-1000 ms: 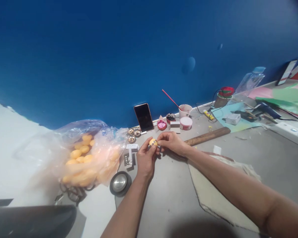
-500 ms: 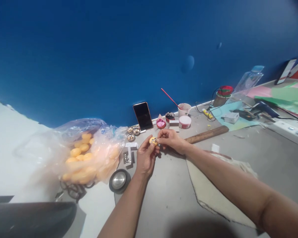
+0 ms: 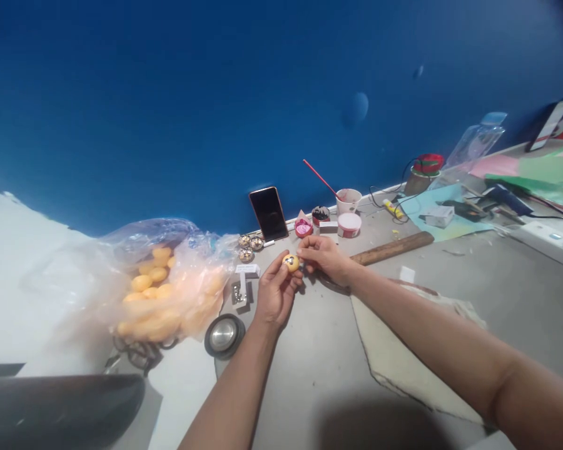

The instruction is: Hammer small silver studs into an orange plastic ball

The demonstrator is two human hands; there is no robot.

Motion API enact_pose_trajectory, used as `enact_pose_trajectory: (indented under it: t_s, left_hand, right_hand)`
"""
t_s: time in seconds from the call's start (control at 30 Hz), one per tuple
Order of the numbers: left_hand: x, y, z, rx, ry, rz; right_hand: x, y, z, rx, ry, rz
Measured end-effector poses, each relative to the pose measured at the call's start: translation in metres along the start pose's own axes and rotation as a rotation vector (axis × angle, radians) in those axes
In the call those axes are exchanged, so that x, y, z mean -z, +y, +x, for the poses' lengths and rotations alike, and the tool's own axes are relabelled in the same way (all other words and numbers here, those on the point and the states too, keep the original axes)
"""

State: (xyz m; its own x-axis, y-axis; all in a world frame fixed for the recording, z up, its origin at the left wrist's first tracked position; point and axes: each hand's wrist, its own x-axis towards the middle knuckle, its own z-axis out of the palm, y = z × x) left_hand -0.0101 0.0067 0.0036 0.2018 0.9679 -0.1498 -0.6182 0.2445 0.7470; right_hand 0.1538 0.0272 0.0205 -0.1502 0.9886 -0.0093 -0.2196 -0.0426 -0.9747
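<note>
Two hands are working over the grey counter (image 3: 319, 375). The left hand (image 3: 273, 294) is cupping one yellow piece (image 3: 291, 262), round and marked with dark spots, its fingers curling up around it from below and the left. The right hand (image 3: 324, 257) is meeting it from the other side, its fingers pressing together in a pinch at the piece's right edge. The piece is sitting between the two hands, raised just above the counter, in front of the one dark phone (image 3: 268, 212) that is leaning against the blue wall (image 3: 216, 94).

To the left, one clear plastic bag (image 3: 169, 287) is lying open, holding many more yellow pieces, too heaped to count. Between bag and hands, three small metal dishes (image 3: 249, 245) are sitting close together, and one round metal lid (image 3: 224, 335) is lying near the left wrist. Behind the right hand, one wooden stick (image 3: 394, 248) is lying flat. Further back, one white cup (image 3: 348, 200) is holding one red rod (image 3: 321, 180), with one white tub (image 3: 348, 225) and one pink lid (image 3: 303, 229) just beside it. One beige cloth (image 3: 403, 356) is lying under the right forearm.
</note>
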Motion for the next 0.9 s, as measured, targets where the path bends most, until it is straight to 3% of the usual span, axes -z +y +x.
enact_pose_trajectory:
  t_s: [0.17, 0.37, 0.6, 0.9]
  left_hand:
    - [-0.003, 0.003, 0.000, -0.004, 0.041, 0.050]
    - [-0.006, 0.002, 0.001, -0.045, 0.102, 0.168]
    - [-0.005, 0.001, -0.001, -0.101, 0.013, 0.143]
    - [-0.002, -0.001, 0.002, -0.090, 0.069, 0.207]
  right_hand:
    - [-0.003, -0.005, -0.003, 0.047, -0.050, -0.199]
    - [-0.007, -0.009, -0.005, 0.048, -0.043, -0.274]
    - [-0.008, -0.010, -0.006, 0.050, -0.033, -0.257]
    - [-0.007, -0.003, -0.004, 0.113, -0.040, -0.348]
